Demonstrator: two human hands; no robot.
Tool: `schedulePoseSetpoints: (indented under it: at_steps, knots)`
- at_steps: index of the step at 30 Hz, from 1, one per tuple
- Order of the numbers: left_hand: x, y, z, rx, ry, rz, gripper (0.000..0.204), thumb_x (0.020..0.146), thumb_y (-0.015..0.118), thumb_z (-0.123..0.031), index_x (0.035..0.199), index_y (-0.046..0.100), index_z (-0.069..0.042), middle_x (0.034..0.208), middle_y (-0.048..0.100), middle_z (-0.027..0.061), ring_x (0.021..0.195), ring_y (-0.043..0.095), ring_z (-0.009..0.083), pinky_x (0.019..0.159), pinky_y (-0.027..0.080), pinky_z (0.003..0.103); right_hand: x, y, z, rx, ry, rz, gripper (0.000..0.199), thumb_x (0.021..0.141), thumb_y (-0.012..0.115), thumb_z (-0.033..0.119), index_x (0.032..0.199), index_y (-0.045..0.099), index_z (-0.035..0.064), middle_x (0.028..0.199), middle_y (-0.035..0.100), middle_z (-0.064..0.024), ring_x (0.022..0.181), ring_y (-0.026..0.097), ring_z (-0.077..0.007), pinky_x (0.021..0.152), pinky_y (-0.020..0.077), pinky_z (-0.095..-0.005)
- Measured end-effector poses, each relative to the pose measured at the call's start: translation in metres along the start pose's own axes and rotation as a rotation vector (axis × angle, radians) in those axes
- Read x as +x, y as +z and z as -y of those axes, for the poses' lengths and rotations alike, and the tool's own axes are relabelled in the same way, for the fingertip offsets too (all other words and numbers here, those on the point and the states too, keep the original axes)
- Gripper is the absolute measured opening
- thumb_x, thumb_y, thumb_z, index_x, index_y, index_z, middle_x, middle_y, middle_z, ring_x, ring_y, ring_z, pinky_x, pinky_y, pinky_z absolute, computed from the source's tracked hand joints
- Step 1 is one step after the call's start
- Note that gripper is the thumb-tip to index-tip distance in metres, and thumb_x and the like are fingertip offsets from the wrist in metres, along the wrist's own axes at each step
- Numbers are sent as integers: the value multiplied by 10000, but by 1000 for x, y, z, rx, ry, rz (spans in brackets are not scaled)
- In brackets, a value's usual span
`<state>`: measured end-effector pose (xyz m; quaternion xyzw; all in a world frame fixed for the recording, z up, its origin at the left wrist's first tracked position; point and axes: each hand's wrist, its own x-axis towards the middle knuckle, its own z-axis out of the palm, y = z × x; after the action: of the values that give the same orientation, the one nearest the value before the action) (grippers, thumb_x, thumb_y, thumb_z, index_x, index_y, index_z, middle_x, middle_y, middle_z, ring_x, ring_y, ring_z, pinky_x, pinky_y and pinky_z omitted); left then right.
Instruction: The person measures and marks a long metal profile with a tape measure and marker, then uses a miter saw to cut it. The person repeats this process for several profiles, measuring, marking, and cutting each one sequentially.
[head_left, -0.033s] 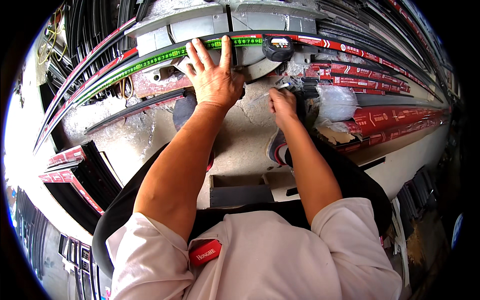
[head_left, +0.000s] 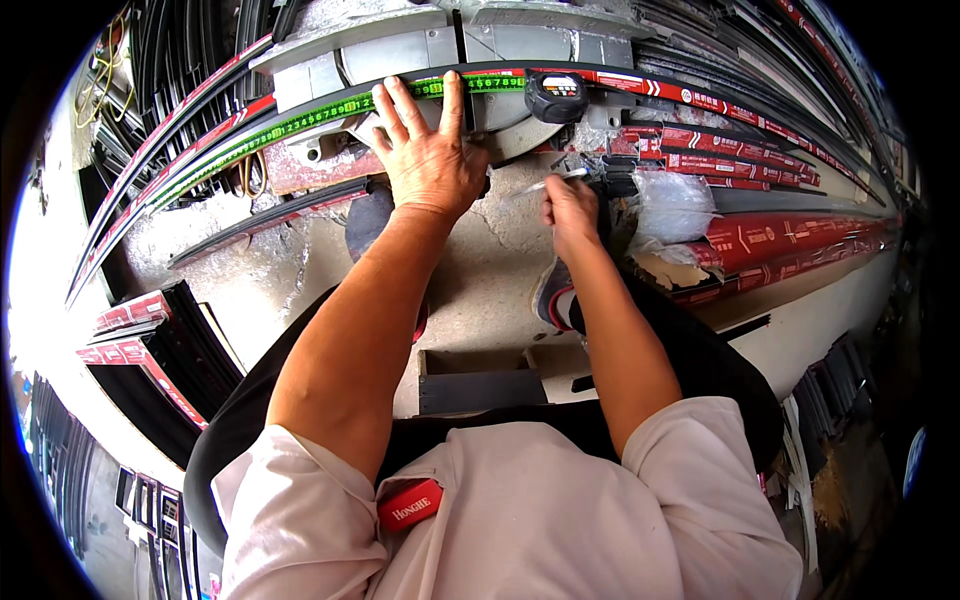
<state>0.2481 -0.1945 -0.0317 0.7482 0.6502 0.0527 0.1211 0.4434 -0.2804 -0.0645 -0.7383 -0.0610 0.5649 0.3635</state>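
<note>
My left hand (head_left: 430,160) lies with fingers spread over a green tape measure blade (head_left: 310,122), its fingertips pressing the blade against a long dark strip with red film (head_left: 640,82). The blade runs far to the left along the strip. At its right end sits the black tape measure case (head_left: 556,97), untouched by either hand. Lower and to the right, my right hand (head_left: 573,212) is closed around a slim white pen (head_left: 553,181), apart from the strip. The pen's far end is blurred.
Behind the strip is a grey metal machine bed (head_left: 400,55) with a slot. Bundles of dark strips (head_left: 700,150) and red-wrapped lengths (head_left: 790,240) lie at right. Dark frame pieces (head_left: 165,350) stack at left. A grey box (head_left: 480,390) stands between my legs.
My right hand has shifted and turned slightly, and more of the white pen shows. The left hand, tape measure and strip stay put.
</note>
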Motion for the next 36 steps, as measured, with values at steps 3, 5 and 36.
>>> schedulePoseSetpoints:
  at_steps: [3, 5, 36]
  knots:
    - [2, 0, -2, 7, 9, 11, 1010, 825, 694, -441, 1703, 220, -283, 1656, 110, 439, 1547, 94, 624, 1181, 226, 690, -13, -4, 12, 283, -218, -19, 152, 971, 716, 193, 948, 595, 103, 802, 612, -12, 623, 545, -104, 532, 425, -273]
    - [2, 0, -4, -2, 11, 16, 1012, 827, 696, -436, 1704, 215, -286, 1657, 108, 439, 1549, 91, 621, 1180, 225, 695, -19, 3, 29, 384, -340, 45, 117, 985, 682, 143, 1003, 583, 84, 813, 618, -30, 644, 559, -118, 554, 439, -286]
    - [1, -8, -4, -90, -23, 67, 976, 882, 748, -398, 1698, 225, -287, 1695, 4, 397, 1580, 30, 586, 1158, 219, 758, -30, 78, 110, -31, -871, 148, 55, 987, 674, -2, 1000, 623, 17, 773, 611, 42, 648, 534, -18, 578, 441, -208]
